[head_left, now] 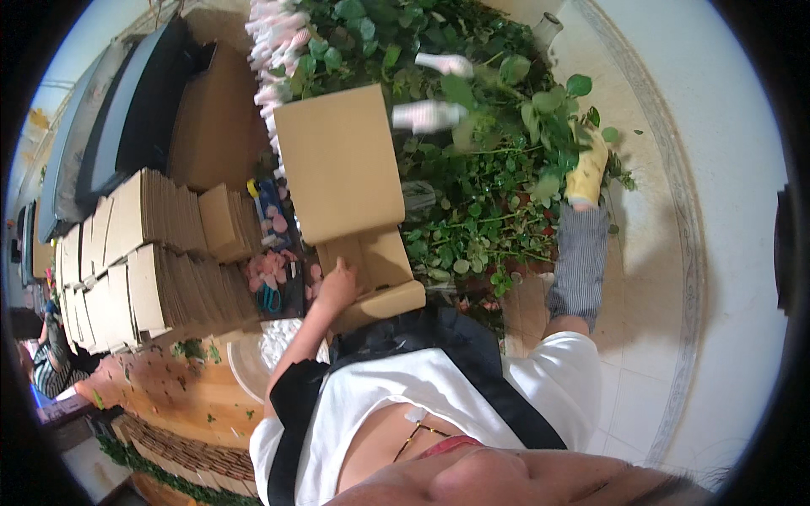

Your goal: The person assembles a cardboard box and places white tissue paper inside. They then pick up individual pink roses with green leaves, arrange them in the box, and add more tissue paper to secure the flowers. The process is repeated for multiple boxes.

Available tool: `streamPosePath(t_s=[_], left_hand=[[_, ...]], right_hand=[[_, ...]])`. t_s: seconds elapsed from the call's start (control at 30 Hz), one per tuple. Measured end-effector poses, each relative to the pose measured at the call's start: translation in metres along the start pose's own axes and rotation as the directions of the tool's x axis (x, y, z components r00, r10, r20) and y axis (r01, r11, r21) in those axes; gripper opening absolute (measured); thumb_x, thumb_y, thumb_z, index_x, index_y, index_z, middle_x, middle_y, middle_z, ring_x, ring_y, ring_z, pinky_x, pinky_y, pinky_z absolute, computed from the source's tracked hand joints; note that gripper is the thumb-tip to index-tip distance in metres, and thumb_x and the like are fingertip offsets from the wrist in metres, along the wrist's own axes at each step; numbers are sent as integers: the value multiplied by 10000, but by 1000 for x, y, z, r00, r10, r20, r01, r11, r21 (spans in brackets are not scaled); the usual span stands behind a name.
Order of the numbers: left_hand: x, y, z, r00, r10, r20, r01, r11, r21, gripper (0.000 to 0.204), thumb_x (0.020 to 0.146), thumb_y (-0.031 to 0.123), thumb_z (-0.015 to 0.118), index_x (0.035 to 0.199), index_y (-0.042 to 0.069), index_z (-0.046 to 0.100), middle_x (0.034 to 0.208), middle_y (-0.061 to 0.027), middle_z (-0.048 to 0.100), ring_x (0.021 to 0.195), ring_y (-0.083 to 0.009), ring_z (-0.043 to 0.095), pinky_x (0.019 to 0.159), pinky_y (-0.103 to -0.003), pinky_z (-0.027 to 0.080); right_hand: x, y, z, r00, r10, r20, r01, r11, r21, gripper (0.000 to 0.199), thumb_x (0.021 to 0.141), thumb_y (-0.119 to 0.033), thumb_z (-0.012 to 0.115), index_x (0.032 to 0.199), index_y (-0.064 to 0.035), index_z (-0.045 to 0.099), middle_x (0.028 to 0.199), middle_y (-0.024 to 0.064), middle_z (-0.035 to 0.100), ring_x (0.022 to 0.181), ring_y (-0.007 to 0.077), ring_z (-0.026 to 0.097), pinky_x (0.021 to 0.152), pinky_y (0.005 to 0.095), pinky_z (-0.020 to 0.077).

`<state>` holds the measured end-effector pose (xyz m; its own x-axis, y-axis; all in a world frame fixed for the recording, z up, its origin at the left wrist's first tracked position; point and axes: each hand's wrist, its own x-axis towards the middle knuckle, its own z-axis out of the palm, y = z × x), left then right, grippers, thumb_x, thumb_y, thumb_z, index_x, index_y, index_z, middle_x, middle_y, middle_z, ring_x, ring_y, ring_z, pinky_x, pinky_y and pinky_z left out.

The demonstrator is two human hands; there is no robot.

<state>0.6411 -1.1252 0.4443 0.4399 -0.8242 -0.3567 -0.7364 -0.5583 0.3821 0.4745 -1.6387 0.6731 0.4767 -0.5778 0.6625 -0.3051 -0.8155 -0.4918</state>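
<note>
Head view shows an open cardboard box (384,304) just before the person's black apron (392,337), with its broad lid (337,160) raised away from the body. The bare left hand (340,285) is in the box, near its left side, with the fingers partly bent; I cannot tell if they have hold of anything. The right hand (588,164), in a yellow glove and above a grey striped sleeve (578,253), is far out to the right, at the edge of the leafy stems (485,228). Leaves cover part of this glove, so I cannot tell how far its fingers are closed, or whether they grip a stem. Two pale sleeved flower heads (429,117) appear blurred, just right of the lid. More pale sleeved heads (274,51) line the left edge of the greenery. To the left of the box lie pink pieces (268,268), scissors with blue handles (268,299) and stacked folded cardboard (169,219).
</note>
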Motion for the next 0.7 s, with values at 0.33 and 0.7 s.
streamPosePath(t_s=[0.33,0.7], left_hand=[[10,-58,-39,958,127,255,198,346,-917,661,1031,603,380,1466,117,491,1496,-130,484,1352,-264,475,1118,-365,380],[15,-38,-9,961,139,-239,-221,905,-363,373,923,239,664,1289,184,620,1130,-115,579,972,-319,638,815,-428,528]], right_hand=[[-278,-76,95,795,57,604,276,852,-444,523,858,-163,670,1352,-83,519,1277,115,593,1217,277,565,1092,428,432],[-222,-110,68,381,135,915,20,988,-154,690,829,-177,733,1440,-12,458,1410,179,547,1298,339,520,1132,424,396]])
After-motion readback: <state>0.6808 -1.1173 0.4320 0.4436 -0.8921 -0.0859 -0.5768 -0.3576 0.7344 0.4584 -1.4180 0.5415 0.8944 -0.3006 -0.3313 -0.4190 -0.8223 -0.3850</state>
